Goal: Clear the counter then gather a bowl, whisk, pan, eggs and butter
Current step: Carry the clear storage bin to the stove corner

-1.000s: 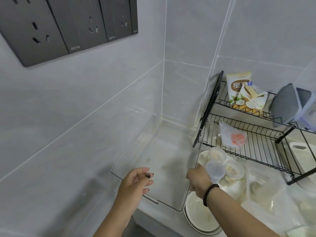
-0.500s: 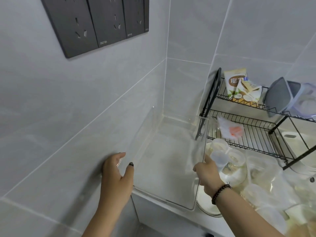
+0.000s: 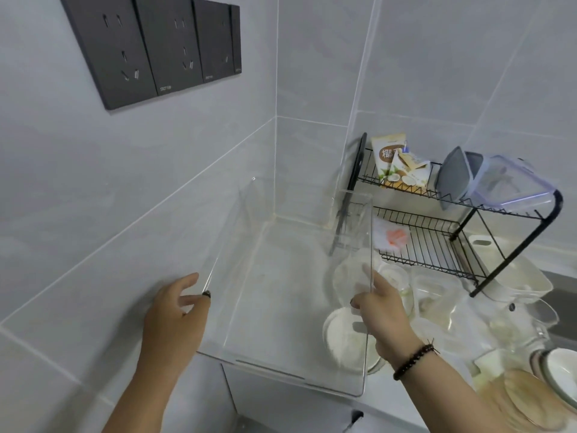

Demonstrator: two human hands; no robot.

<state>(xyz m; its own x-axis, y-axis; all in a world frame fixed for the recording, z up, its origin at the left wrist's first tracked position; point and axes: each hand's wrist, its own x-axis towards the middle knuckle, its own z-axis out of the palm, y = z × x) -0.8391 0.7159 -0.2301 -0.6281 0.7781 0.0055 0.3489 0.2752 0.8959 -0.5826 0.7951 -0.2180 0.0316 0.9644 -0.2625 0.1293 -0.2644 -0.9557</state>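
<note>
So I had my left hand [image 3: 175, 310] gripping the left wall of a clear plastic bin [image 3: 281, 375] and my right hand [image 3: 382, 314] pinching its right wall, bin sitting in the bench [image 3: 296, 407] corner. Just right of it were white bowls [image 3: 343, 339], then the black dish rack [image 3: 437, 245] with a coconut carton [image 3: 388, 157] up top

A home kitchen: tiled walls [image 3: 312, 73], dish rack [image 3: 437, 245], stacked plates [image 3: 343, 342].
</note>
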